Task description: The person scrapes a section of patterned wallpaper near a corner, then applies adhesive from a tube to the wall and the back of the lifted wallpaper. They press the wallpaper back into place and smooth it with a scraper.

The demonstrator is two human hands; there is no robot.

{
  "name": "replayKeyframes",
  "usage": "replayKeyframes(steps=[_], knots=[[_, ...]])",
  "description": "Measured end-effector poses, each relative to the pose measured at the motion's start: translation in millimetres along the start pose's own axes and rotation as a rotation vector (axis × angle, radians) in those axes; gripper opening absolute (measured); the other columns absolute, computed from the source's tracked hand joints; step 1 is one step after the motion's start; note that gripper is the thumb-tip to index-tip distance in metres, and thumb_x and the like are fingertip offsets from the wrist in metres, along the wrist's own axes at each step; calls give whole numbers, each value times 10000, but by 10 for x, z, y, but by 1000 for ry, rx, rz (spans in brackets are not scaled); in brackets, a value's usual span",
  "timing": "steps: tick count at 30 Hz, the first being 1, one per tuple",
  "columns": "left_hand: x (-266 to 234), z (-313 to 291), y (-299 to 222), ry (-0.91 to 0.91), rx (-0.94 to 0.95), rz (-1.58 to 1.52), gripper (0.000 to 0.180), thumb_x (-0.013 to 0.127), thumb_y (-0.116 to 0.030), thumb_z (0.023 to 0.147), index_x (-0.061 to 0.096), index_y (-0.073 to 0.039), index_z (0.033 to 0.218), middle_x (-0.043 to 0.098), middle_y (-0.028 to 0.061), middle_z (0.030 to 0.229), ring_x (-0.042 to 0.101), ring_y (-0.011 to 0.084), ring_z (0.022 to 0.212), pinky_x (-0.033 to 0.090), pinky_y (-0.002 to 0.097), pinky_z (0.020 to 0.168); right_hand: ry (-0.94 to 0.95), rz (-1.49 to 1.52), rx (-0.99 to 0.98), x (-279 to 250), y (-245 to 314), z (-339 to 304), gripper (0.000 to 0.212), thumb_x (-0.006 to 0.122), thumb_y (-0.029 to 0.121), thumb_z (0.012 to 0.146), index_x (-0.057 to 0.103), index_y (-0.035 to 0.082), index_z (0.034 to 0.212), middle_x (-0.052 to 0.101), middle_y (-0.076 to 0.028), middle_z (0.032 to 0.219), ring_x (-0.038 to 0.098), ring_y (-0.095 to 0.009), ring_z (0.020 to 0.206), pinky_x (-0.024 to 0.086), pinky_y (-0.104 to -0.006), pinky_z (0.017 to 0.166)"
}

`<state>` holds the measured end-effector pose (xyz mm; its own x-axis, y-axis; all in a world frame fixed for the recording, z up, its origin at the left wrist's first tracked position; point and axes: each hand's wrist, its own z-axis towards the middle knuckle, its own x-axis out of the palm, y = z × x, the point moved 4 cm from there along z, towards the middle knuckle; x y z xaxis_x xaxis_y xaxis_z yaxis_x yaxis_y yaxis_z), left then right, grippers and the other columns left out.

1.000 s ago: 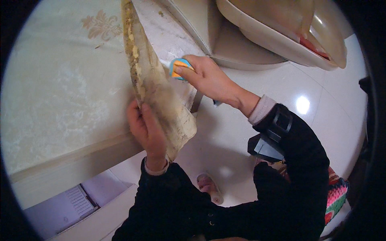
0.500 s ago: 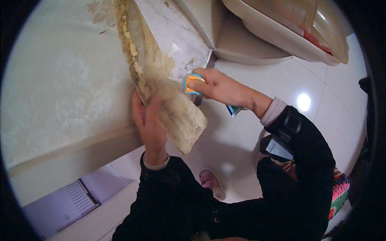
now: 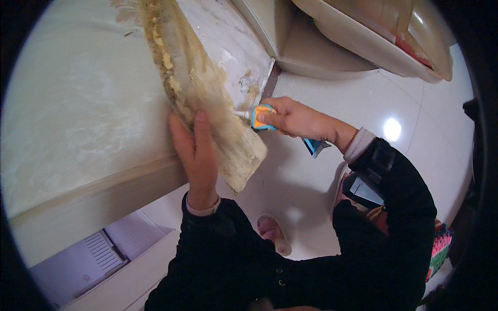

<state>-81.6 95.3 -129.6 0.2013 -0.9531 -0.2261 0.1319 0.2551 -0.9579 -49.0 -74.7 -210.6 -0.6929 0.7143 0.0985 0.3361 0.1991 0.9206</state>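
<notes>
A peeled strip of wall covering, yellowed and stained on its back, curls away from a patterned beige surface. Its crumbly dark-and-yellow fold line runs up to the top edge of the view. My left hand is closed on the strip by the fold, thumb on the stained side; its fingertips are partly hidden. In my right hand is a squeeze tube with an orange and blue body, its flat end showing beyond the wrist. The tube's pale nozzle points left at the strip, touching or nearly so.
Behind the strip lies a bare whitish wall patch with brown stains. Glossy beige curved furniture stands at upper right. Below are pale floor tiles and a pink slipper. A white slatted panel shows at lower left.
My right hand has moved slightly right and down with the tube, and the nozzle now shows. My left hand still grips the strip, its thumb a little higher.
</notes>
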Motion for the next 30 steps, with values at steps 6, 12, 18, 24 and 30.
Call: replayKeyframes(steps=[6, 12, 18, 24, 30], knots=[[41, 2, -11, -41, -35, 1, 399, 491, -153, 1006, 403, 19, 1356, 528, 120, 1284, 497, 175, 1149, 397, 308, 988, -151, 51, -234, -290, 63, 152, 387, 496, 400, 986, 586, 24, 990, 555, -22, 743, 503, -100, 660, 429, -280, 594], [-37, 6, -117, -66, 23, 159, 261, 515, -145, 999, 458, 6, 1204, 541, 95, 1144, 501, 142, 1031, 407, 280, 909, -76, 50, -254, -186, -184, 466, 328, 515, 372, 998, 590, 55, 1041, 567, -17, 758, 515, -94, 675, 442, -285, 624], [-74, -32, -179, -125, 128, 265, 161, 535, -123, 989, 471, -4, 1076, 516, 65, 1018, 479, 118, 949, 394, 258, 866, -146, -142, -395, -108, -453, 547, 244, 515, 283, 1000, 560, 48, 1043, 562, -60, 714, 542, -148, 684, 455, -335, 654], [-85, -23, -173, -114, 146, 275, 197, 527, -148, 998, 470, 5, 1109, 539, 70, 1045, 496, 123, 966, 400, 269, 889, -190, -370, -274, -32, -589, 452, 260, 521, 298, 984, 579, 58, 1066, 628, -198, 832, 602, -367, 764, 470, -433, 704], [-87, -15, -156, -137, 150, 260, 209, 517, -163, 1004, 471, 8, 1115, 552, 75, 1063, 506, 127, 974, 404, 270, 894, -287, -158, -373, 58, -540, 484, 247, 515, 279, 986, 581, 50, 1051, 632, -207, 837, 597, -391, 764, 463, -451, 687]])
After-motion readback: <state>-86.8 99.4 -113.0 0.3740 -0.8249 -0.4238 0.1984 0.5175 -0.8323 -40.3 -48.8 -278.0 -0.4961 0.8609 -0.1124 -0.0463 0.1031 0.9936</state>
